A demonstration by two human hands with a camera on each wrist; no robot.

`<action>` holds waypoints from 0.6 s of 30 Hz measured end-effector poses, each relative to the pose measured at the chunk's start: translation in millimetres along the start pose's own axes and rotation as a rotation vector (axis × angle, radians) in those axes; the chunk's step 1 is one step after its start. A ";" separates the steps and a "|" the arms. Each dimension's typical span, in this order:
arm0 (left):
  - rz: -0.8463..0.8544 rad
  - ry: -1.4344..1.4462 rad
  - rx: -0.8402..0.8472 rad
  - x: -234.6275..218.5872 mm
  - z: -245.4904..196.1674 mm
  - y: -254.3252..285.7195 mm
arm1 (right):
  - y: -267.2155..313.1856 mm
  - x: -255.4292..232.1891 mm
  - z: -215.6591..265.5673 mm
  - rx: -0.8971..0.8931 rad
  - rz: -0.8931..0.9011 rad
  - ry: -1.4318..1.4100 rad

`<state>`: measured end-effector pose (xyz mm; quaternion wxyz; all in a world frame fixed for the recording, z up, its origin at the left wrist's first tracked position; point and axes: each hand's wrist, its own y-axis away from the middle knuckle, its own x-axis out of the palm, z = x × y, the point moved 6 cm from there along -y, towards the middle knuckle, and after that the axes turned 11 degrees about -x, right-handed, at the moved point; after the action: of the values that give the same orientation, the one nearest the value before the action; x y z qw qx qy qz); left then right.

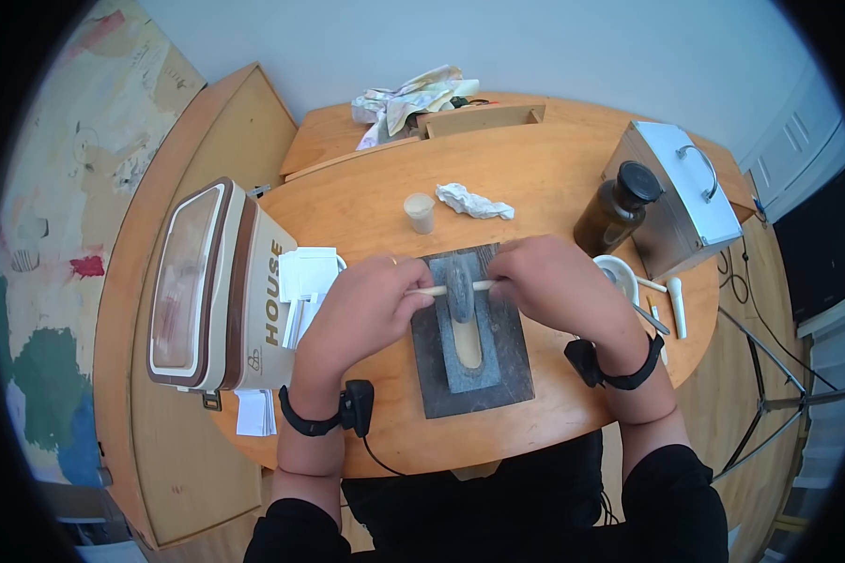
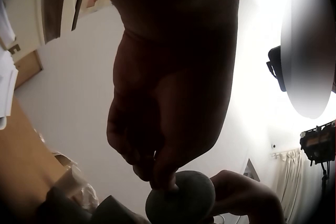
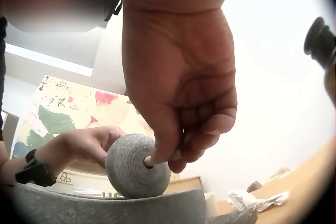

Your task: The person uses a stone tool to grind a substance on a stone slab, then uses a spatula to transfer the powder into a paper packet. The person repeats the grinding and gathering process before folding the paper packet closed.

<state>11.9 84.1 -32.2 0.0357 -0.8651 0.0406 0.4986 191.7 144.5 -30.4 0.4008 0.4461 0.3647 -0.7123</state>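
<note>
A grey stone wheel [image 1: 460, 293] stands upright in the long groove of a grey stone trough [image 1: 471, 379], which lies on a dark board [image 1: 516, 372]. A pale rod [image 1: 429, 291] passes through the wheel's centre. My left hand [image 1: 370, 305] pinches the rod's left end, and my right hand [image 1: 556, 281] pinches its right end. Seen in the right wrist view, the wheel [image 3: 134, 169] rests at the trough [image 3: 115, 211], with the right hand's [image 3: 181, 87] fingers curled at the rod. In the left wrist view the left hand [image 2: 168, 98] is dark above the wheel [image 2: 181, 200].
Beyond the board are a plastic cup [image 1: 420, 214] and crumpled tissue [image 1: 476, 202]. At the left stands a cream case [image 1: 263, 310] beside white papers [image 1: 307, 274]. A dark bottle [image 1: 613, 211], metal case [image 1: 681, 197], white bowl [image 1: 618, 274] and pestle [image 1: 676, 308] are at the right.
</note>
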 end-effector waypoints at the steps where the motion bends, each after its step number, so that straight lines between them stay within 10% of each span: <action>1: -0.057 0.032 0.006 -7.4 -3.3 3.1 | 1.5 -7.2 3.4 -0.015 -0.077 -0.013; 18: -0.243 0.223 0.036 -3.4 -9.9 7.1 | 47.7 -32.2 17.7 -0.043 -0.527 -0.069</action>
<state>18.0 76.2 -24.5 0.1067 -0.9129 -0.0516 0.3906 237.4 117.2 -2.3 0.2230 0.3029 0.4694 -0.7989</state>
